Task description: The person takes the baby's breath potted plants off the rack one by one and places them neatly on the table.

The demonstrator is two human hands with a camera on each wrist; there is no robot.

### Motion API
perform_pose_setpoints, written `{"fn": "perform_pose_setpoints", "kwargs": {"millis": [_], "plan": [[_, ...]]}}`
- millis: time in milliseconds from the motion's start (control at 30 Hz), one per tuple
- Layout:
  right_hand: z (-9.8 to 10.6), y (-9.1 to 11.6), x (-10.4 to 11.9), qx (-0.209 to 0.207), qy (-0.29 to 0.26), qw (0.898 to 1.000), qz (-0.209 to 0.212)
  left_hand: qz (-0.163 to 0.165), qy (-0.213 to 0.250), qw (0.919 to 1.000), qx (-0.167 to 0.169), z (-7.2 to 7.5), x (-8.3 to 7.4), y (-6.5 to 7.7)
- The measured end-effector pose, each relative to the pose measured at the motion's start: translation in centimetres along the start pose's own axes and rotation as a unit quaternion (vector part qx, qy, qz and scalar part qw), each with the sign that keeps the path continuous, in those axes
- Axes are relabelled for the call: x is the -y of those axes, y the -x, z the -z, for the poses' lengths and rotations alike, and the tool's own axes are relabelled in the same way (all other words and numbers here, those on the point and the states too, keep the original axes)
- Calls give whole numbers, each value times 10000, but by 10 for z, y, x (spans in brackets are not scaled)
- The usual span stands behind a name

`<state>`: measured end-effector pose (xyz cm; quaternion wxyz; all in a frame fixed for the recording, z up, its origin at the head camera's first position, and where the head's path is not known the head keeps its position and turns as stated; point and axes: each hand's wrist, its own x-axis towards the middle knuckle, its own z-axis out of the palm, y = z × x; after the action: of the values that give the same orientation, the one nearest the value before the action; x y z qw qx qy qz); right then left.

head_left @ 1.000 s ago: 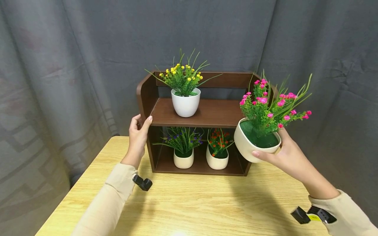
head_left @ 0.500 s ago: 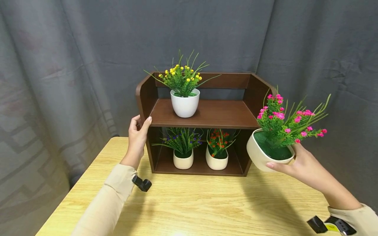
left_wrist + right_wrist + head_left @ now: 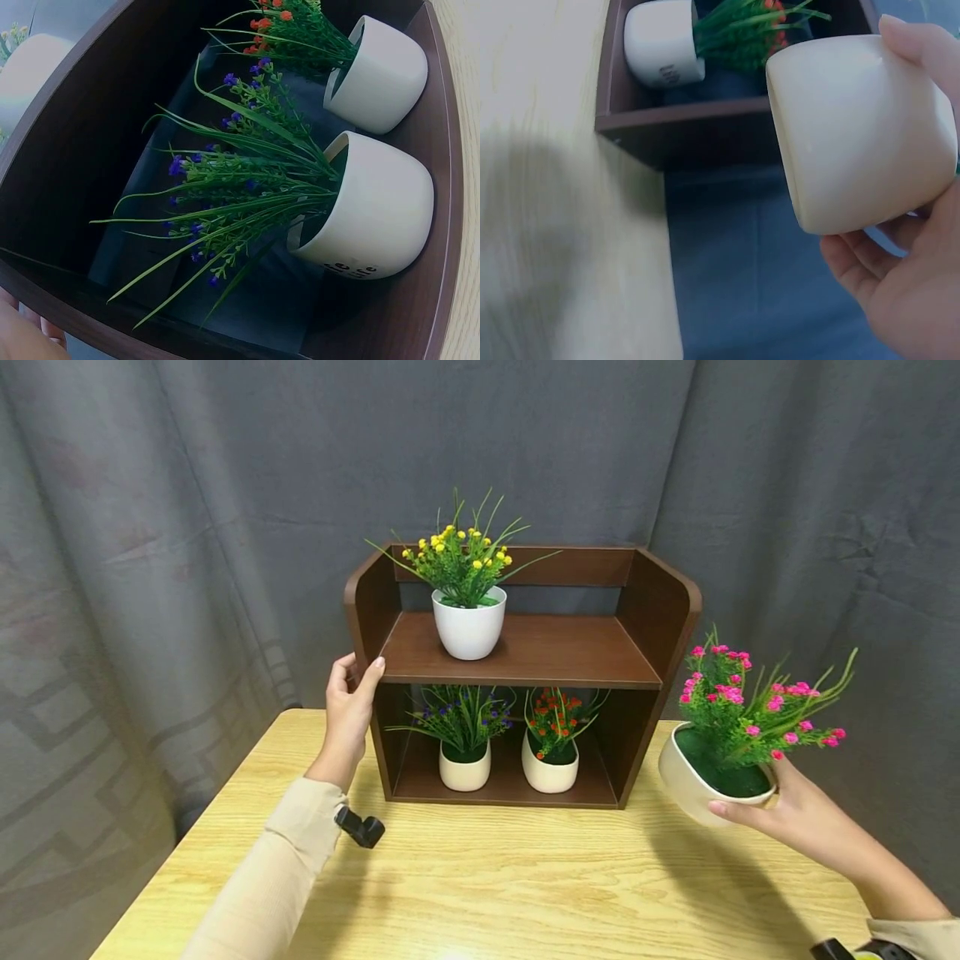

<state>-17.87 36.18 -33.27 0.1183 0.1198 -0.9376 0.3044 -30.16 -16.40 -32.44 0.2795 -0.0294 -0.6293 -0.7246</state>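
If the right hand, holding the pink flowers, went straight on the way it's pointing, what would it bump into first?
Probably the right side of the brown shelf, the pot touching before the right hand, though depth is unclear.

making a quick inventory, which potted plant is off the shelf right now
The pink-flowered plant, held in the right hand beside the shelf; the yellow one, purple one and red one all stand on it.

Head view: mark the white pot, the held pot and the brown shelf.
White pot [image 3: 469,631], head view: front wall.
Held pot [image 3: 688,788], head view: outer side wall.
Brown shelf [image 3: 562,648], head view: bare upper board.
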Motion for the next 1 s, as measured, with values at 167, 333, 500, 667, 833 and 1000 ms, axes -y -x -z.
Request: {"fn": "perform_pose_setpoints", "kwargs": {"millis": [167, 333, 500, 667, 833, 1000], "plan": [[-3, 6, -18, -104, -141, 9997, 162, -1, -22, 10000, 17, 0, 0, 0], [-3, 9, -35, 19, -71, 10000, 10, 29, -16, 10000, 11, 0, 0, -1], [-1, 13, -53, 247, 9, 9994, -241, 40, 13, 10000, 35, -1, 1, -1], [-3, 17, -74, 359, -253, 9984, -369, 12, 41, 10000, 52, 0, 0, -1], [-3, 22, -92, 551, -310, 9956, -693, 16, 58, 10000, 45, 1, 1, 0], [-6, 26, -104, 550, -406, 9946, -784, 8, 47, 10000, 60, 1, 2, -1]]}}
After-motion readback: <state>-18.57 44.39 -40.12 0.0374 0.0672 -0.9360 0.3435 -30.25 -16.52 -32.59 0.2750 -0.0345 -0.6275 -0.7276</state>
